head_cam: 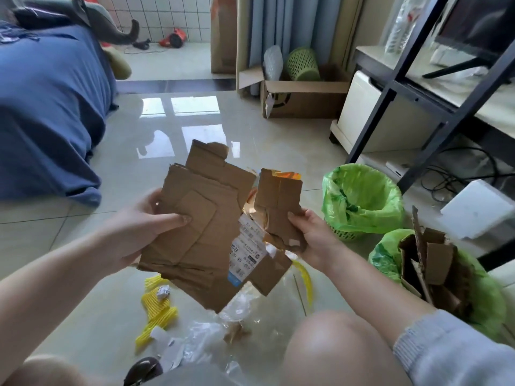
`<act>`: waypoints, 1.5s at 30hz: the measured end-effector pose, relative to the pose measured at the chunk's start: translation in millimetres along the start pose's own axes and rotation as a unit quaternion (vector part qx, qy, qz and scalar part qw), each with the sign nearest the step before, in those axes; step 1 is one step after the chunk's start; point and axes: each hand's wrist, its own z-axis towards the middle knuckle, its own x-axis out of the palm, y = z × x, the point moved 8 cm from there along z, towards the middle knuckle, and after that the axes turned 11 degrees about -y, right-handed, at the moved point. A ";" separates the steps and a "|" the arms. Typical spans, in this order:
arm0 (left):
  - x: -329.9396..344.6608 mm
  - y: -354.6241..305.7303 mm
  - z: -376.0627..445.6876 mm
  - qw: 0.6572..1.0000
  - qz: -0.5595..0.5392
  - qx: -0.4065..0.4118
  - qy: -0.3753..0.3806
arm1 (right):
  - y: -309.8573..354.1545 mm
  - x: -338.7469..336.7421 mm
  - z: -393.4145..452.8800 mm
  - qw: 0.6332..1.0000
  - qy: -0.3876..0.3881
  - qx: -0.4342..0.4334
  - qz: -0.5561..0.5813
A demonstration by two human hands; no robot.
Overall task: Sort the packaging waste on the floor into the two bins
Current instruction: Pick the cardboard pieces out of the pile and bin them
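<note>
My left hand [145, 227] grips a large flattened piece of brown cardboard [200, 224] with a white shipping label [246, 252], held above the floor. My right hand [315, 238] holds a smaller torn cardboard piece [278, 204] beside it; a ragged gap separates the two pieces. To the right stand two bins lined with green bags: the far bin [362, 199] looks nearly empty, the near bin [390, 257] holds several cardboard scraps [434, 263]. On the floor below lie yellow foam netting [158, 307], a crumpled paper ball [163, 291] and clear plastic film [206, 338].
A bed with a blue cover [50, 107] fills the left. A black-framed shelf [418, 87] and white boxes stand on the right. An open cardboard box [303, 98] with a green basket [302, 64] sits by the curtain. My knees are at the bottom edge.
</note>
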 end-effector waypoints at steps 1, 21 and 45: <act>-6.2 -1.4 1.0 1.000 0.000 0.006 -0.011 | -0.8 -6.6 3.9 0.999 -0.027 -0.010 -0.030; -33.4 -5.9 7.8 0.990 -0.120 0.010 -0.076 | 27.5 -26.2 7.3 0.988 -0.139 -0.056 0.049; 400.3 -1.0 -51.8 0.966 -0.160 -0.078 0.186 | 112.9 -394.6 -149.2 0.815 -0.549 -0.181 -0.026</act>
